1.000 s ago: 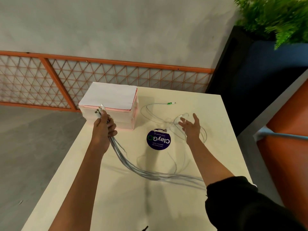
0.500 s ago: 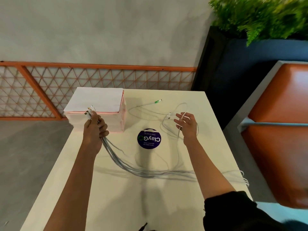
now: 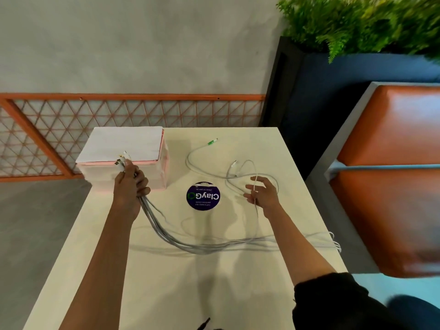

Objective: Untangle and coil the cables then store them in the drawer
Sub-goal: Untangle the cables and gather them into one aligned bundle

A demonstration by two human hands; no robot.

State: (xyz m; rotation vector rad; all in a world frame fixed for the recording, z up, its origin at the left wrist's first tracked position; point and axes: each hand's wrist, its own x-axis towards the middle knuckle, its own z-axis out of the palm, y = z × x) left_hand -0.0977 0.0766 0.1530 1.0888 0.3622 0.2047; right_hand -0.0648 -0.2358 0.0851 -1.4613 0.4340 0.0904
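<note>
Right grip (image 3: 262, 196) has spread wider, white cable (image 3: 255, 186) draped across it; left grip (image 3: 133, 184) clenches grey cable bundle (image 3: 164, 232).

The table (image 3: 166, 287) is matt, the cables (image 3: 204, 248) smooth and plastic-sheathed, the orange cushion (image 3: 392, 129) glossy (leather-like).

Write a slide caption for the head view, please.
Left hand grips cable bundle; loose white cable crosses right hand.

Café or food-court seating: cream table (image 3: 166, 282) with a round "ClayGo" clean-up sticker (image 3: 203, 196), orange padded booth seat (image 3: 392, 129) off its right edge, fern planter (image 3: 333, 91), orange lattice railing (image 3: 142, 113) behind the far edge.
</note>
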